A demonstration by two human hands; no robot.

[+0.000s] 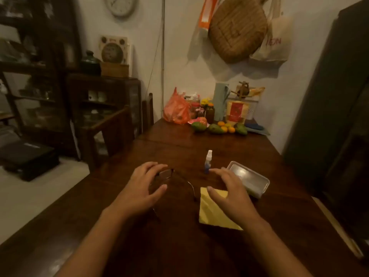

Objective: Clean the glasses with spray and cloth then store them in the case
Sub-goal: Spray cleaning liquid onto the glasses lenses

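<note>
Dark wooden tabletop (179, 246), glasses (166, 173) near its middle beneath the left hand (143, 186), fingers spread and loose, right hand (229, 188) open over a yellow cloth (213, 214), spray bottle (208, 161) upright just beyond, silvery case (249, 178) toward the right edge, contents not discernible, fruit (215, 128) at the far edge.

Hanging tote bag (274, 44) — red letters ending "ON".

On the table (179, 246), glasses (171, 176) at 11 o'clock, partly beneath the left hand (139, 186). Spray bottle (208, 161) at 12 o'clock, behind them. Case (249, 177) at 1 o'clock, just beside the bottle. Cloth (213, 212) before the case, beneath the right hand (229, 188). Fruit (215, 128) far off at 12 o'clock, by the wall.
</note>
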